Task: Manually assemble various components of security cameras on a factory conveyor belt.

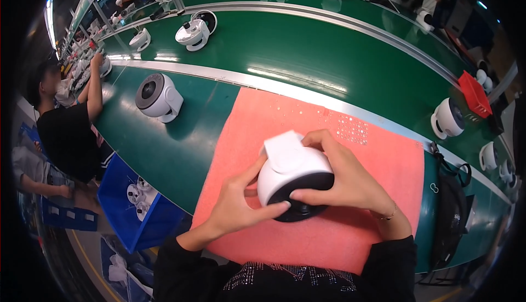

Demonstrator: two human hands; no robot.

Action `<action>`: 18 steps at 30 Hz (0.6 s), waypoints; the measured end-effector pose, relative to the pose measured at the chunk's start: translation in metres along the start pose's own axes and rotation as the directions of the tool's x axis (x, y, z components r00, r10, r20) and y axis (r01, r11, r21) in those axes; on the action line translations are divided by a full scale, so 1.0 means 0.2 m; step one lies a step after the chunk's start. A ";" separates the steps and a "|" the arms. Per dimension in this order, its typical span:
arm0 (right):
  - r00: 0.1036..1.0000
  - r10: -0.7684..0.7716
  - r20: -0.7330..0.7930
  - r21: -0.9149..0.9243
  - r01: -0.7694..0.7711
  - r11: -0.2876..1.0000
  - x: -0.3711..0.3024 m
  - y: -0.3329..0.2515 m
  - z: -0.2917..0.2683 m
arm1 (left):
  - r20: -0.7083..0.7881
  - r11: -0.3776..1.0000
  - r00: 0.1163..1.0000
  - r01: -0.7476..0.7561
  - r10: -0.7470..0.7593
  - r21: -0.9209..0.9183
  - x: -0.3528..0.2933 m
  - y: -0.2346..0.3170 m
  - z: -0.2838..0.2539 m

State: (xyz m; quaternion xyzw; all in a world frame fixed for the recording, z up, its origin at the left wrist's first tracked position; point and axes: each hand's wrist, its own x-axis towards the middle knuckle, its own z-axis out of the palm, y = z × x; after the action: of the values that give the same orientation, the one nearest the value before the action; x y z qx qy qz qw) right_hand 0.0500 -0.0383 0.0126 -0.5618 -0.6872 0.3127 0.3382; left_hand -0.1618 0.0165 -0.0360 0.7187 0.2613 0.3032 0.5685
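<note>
A round white security camera (298, 164) with a black front face is held tilted over a pink cloth (235, 242), its square white base uppermost. My left hand (236, 199) grips it from the left, thumb at the edge of the black face. From the right, my right hand (353, 179) wraps round the shell, its thumb lying across the black face near the lens. The fingertips behind the body are partly hidden. Rows of small clear dots (350, 128) lie on the cloth beyond the camera.
Another white camera (160, 98) stands on the green bench to the left, and one (447, 118) at the right. Beyond runs a green conveyor (307, 55) carrying more units. A blue bin (123, 209), a co-worker (68, 121), a red tray (474, 94) and a black bag (450, 214) surround the bench.
</note>
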 end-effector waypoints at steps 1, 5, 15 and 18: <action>0.998 -0.024 -0.055 0.083 0.028 0.996 0.00 -0.03 0.02 | 0.000 0.970 0.989 -0.147 0.150 0.192 0.02 0.06 0.01; 0.963 -0.196 -0.186 -0.074 0.185 0.980 0.02 0.04 0.02 | 0.035 0.941 0.983 -0.184 0.181 0.284 0.04 0.13 -0.01; 0.931 -0.211 -0.298 0.350 0.312 0.883 0.09 0.07 0.04 | 0.008 0.976 0.977 -0.213 0.213 -0.033 0.14 0.13 -0.16; 0.949 -0.239 -0.207 0.172 0.276 0.946 0.09 0.00 0.03 | -0.142 0.880 0.962 -0.271 0.234 -0.390 0.20 -0.02 -0.22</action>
State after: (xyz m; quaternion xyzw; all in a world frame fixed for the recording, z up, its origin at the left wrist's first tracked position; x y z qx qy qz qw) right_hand 0.0422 -0.0213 0.0112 -0.4565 -0.6860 0.2797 0.4927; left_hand -0.1677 0.0747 -0.0262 0.5984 0.1223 0.4546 0.6482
